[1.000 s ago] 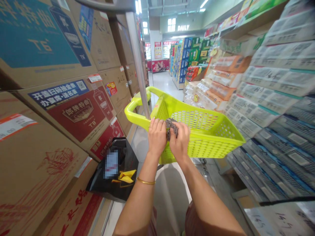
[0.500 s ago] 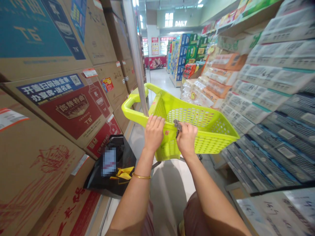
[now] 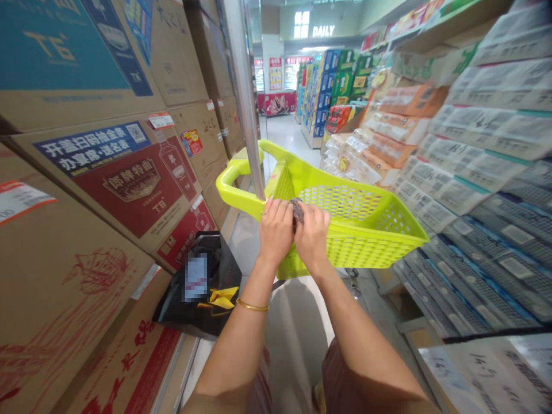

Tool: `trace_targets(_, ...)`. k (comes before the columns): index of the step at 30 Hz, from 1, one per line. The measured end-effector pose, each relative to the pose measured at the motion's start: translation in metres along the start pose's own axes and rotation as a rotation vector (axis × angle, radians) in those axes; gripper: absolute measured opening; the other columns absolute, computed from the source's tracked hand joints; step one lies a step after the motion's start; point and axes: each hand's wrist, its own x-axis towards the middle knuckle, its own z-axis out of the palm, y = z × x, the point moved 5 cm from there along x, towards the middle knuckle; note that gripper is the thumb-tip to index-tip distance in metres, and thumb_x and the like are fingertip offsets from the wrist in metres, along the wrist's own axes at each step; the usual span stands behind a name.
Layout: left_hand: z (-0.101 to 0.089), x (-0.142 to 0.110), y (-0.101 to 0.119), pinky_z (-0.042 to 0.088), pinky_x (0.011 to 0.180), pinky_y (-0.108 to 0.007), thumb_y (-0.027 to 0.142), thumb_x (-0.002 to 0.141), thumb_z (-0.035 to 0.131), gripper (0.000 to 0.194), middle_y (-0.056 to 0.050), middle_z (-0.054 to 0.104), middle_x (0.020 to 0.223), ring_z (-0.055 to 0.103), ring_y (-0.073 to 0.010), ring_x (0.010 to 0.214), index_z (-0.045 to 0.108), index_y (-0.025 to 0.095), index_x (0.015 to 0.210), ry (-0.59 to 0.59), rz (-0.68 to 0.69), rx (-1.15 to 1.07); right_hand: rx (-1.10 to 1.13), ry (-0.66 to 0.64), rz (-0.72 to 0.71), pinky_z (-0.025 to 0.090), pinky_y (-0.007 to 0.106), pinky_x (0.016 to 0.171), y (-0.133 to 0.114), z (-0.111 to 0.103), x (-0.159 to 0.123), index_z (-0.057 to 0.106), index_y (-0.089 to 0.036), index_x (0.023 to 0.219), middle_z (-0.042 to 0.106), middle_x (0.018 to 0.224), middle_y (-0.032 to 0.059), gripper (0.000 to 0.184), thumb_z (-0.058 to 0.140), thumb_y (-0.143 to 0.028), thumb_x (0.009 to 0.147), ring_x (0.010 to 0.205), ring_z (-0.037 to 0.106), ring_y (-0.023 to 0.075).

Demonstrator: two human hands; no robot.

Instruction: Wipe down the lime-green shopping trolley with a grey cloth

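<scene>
Head view: nearest, the left hand [image 3: 276,233] has its fingers curled over the near rim of the yellow-green basket [image 3: 366,250]. Beside it, the right hand [image 3: 311,236] has its fingers closed on a grey crumpled wad [image 3: 297,211], which sits between the hands at the rim; whether the left fingers also touch it, cannot tell. Step in hand, as judged: both hands working together at the rim, wad pinched. A next move there would call for a firm pinch on the wad and the left hand as brace. A black bag [image 3: 226,261] lies left of the basket. A metal pole [image 3: 248,109] rises at its handle end. Beyond: cartons [image 3: 129,190] to the left, stacked packs [image 3: 483,132] to the right. Farthest: a "DAILY" sign [image 3: 323,31].
</scene>
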Motion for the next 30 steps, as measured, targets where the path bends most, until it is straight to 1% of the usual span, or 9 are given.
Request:
trace_targets(4, -0.001, 0.000, -0.002, 0.031, 0.109, -0.043, 0.019, 0.090, 0.039, 0.027, -0.009, 0.063, 0.109, 0.051, -0.0205, 0.114, 0.057, 0.014, 0.109, -0.040, 0.050, 0.018, -0.113, -0.023, 0.001, 0.035, 0.037, 0.089, 0.015, -0.004, -0.006, 0.056, -0.015, 0.115, 0.059, 0.109, 0.0130, 0.034, 0.037, -0.020, 0.087, 0.101, 0.048, 0.0215)
trace_targets(8, -0.001, 0.000, -0.004, 0.030, 0.110, -0.043, 0.017, 0.090, 0.036, 0.030, -0.009, 0.061, 0.113, 0.050, -0.0198, 0.116, 0.056, 0.014, 0.112, -0.076, 0.080, 0.038, -0.213, -0.037, 0.017, 0.035, 0.038, 0.086, 0.038, -0.013, -0.012, 0.059, -0.016, 0.112, 0.060, 0.106, 0.0126, 0.035, 0.039, -0.015, 0.083, 0.098, 0.048, 0.0227)
trace_targets(11, 0.002, 0.000, -0.005, 0.029, 0.111, -0.043, 0.016, 0.090, 0.036, 0.030, -0.009, 0.060, 0.116, 0.049, -0.0200, 0.117, 0.056, 0.014, 0.113, -0.082, 0.072, 0.029, -0.246, -0.043, 0.046, 0.035, 0.040, 0.085, 0.055, -0.021, -0.015, 0.059, -0.015, 0.110, 0.059, 0.104, 0.0135, 0.035, 0.040, -0.014, 0.081, 0.097, 0.047, 0.0242)
trace_targets(13, 0.003, -0.001, -0.005, 0.028, 0.111, -0.044, 0.016, 0.091, 0.036, 0.030, -0.008, 0.060, 0.116, 0.048, -0.0202, 0.118, 0.056, 0.014, 0.113, -0.072, 0.047, 0.006, -0.236, -0.034, 0.062, 0.035, 0.041, 0.085, 0.059, -0.023, -0.016, 0.059, -0.014, 0.108, 0.059, 0.103, 0.0141, 0.034, 0.040, -0.014, 0.080, 0.097, 0.047, 0.0249)
trace_targets(16, 0.005, -0.001, -0.004, 0.027, 0.111, -0.046, 0.017, 0.090, 0.037, 0.029, -0.009, 0.060, 0.115, 0.047, -0.0206, 0.120, 0.056, 0.015, 0.113, -0.066, 0.003, -0.031, -0.194, -0.017, 0.070, 0.034, 0.042, 0.086, 0.049, -0.020, -0.014, 0.058, -0.015, 0.108, 0.059, 0.103, 0.0137, 0.033, 0.038, -0.015, 0.082, 0.098, 0.048, 0.0249)
trace_targets(20, 0.006, -0.001, -0.003, 0.026, 0.112, -0.047, 0.019, 0.091, 0.039, 0.027, -0.010, 0.060, 0.113, 0.047, -0.0209, 0.119, 0.056, 0.015, 0.111, -0.068, -0.024, -0.048, -0.106, -0.017, 0.021, 0.033, 0.041, 0.091, 0.019, -0.005, -0.007, 0.054, -0.016, 0.113, 0.057, 0.107, 0.0132, 0.033, 0.035, -0.020, 0.086, 0.103, 0.048, 0.0234)
trace_targets(23, 0.006, 0.000, -0.005, 0.026, 0.112, -0.046, 0.022, 0.091, 0.040, 0.026, -0.010, 0.060, 0.113, 0.048, -0.0201, 0.119, 0.056, 0.015, 0.110, -0.081, -0.022, -0.046, -0.067, -0.016, -0.001, 0.032, 0.042, 0.094, 0.005, 0.004, -0.002, 0.052, -0.016, 0.117, 0.056, 0.112, 0.0137, 0.035, 0.034, -0.023, 0.088, 0.106, 0.047, 0.0228)
trace_targets(26, 0.006, 0.000, -0.009, 0.026, 0.112, -0.045, 0.021, 0.091, 0.039, 0.027, -0.009, 0.060, 0.115, 0.047, -0.0189, 0.119, 0.055, 0.016, 0.112, -0.098, 0.007, -0.038, -0.087, -0.049, -0.011, 0.032, 0.041, 0.094, 0.006, 0.007, -0.002, 0.051, -0.016, 0.119, 0.056, 0.114, 0.0141, 0.036, 0.034, -0.022, 0.088, 0.106, 0.047, 0.0230)
trace_targets(30, 0.006, 0.000, -0.016, 0.026, 0.112, -0.044, 0.020, 0.092, 0.038, 0.028, -0.008, 0.060, 0.115, 0.048, -0.0175, 0.118, 0.055, 0.017, 0.114, -0.093, 0.041, -0.043, -0.151, -0.080, -0.025, 0.034, 0.040, 0.090, 0.018, 0.000, -0.004, 0.054, -0.016, 0.117, 0.057, 0.113, 0.0137, 0.036, 0.037, -0.019, 0.085, 0.104, 0.046, 0.0237)
